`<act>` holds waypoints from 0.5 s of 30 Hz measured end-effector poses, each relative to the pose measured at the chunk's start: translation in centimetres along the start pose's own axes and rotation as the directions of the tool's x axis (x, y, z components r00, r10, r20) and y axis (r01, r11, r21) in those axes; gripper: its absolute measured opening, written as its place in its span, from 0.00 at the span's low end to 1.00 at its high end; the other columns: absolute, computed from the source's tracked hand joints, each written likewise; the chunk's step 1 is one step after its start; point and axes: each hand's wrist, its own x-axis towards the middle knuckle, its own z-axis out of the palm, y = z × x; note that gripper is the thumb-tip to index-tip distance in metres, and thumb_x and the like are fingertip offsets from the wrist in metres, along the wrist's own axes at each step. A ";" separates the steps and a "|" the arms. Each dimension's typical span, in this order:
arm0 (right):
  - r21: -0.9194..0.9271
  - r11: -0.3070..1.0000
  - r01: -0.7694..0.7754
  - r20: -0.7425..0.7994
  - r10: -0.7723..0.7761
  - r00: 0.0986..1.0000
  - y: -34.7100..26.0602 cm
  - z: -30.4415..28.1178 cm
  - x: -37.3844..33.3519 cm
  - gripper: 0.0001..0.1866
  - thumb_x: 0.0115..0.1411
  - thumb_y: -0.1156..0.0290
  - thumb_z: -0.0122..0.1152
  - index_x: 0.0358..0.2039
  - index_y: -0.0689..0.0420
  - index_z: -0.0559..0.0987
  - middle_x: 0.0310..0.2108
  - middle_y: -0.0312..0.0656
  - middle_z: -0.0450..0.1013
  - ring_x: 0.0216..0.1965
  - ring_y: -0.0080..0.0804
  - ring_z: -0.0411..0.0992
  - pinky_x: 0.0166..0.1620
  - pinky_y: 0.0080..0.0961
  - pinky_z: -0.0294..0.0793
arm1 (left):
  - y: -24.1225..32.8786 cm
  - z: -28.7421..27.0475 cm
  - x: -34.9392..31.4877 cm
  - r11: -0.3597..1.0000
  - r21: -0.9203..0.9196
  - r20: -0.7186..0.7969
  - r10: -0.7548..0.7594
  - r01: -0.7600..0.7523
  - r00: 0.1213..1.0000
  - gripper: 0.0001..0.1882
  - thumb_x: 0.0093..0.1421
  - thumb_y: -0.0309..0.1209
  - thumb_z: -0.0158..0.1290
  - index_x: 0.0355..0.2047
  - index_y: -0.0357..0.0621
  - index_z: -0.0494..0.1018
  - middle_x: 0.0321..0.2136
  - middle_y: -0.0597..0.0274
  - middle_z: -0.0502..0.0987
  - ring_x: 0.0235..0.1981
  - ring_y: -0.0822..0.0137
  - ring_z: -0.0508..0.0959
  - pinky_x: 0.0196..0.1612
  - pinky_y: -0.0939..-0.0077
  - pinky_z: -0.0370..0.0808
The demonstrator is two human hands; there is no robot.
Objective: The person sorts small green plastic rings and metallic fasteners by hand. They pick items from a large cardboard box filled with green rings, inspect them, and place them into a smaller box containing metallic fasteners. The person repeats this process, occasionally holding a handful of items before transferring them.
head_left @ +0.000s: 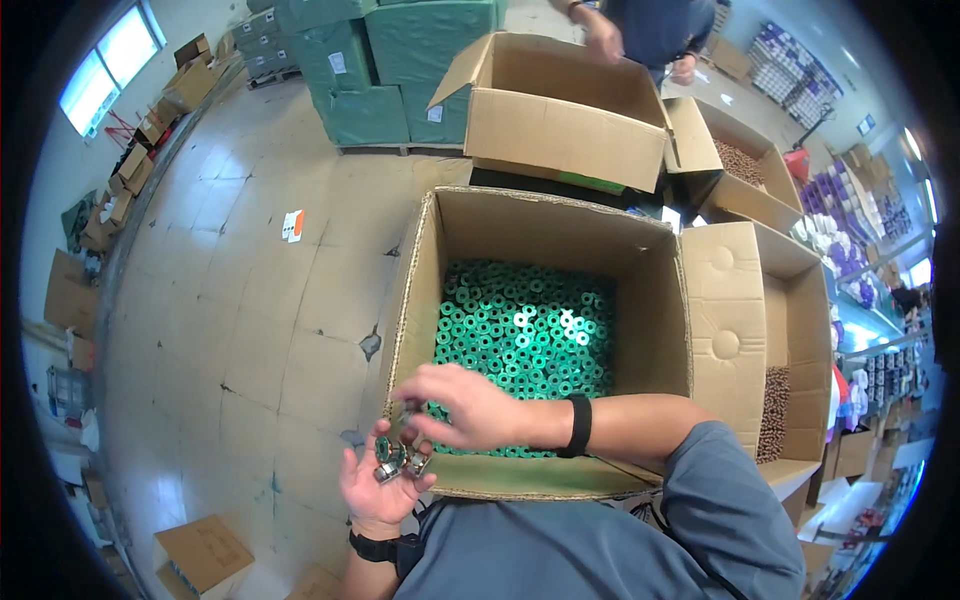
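Observation:
My left hand (375,500) is palm up at the near left corner of a deep cardboard box (640,270). Small round green-and-silver parts (391,464), ring-like in shape, lie in its curled fingers. Just above it, my right hand (465,405) reaches across the box from the right, palm down. Its fingers are bent together around something small and dark that I cannot make out. A thick layer of green ring-shaped pieces (520,330) with dark centres covers the bottom of the box.
An open carton (565,130) stands beyond my box, with another person's hand (603,40) above it. On the right, a carton (800,330) contains small brown pieces (774,410). Green-wrapped stacks (365,110) stand on a pallet. A flattened carton (203,552) lies at lower left.

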 end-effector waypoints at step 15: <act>-0.046 0.967 0.249 0.021 -0.248 0.968 -2.0 0.3 1.0 0.16 0.54 0.70 0.66 0.45 0.52 0.78 0.42 0.40 0.76 0.45 0.43 0.74 0.48 0.39 0.72 | 0.3 -0.6 -0.6 0.991 -0.133 0.048 -0.003 0.009 0.999 0.30 0.69 0.58 0.39 0.62 0.55 0.65 0.64 0.50 0.65 0.65 0.47 0.65 0.52 0.40 0.78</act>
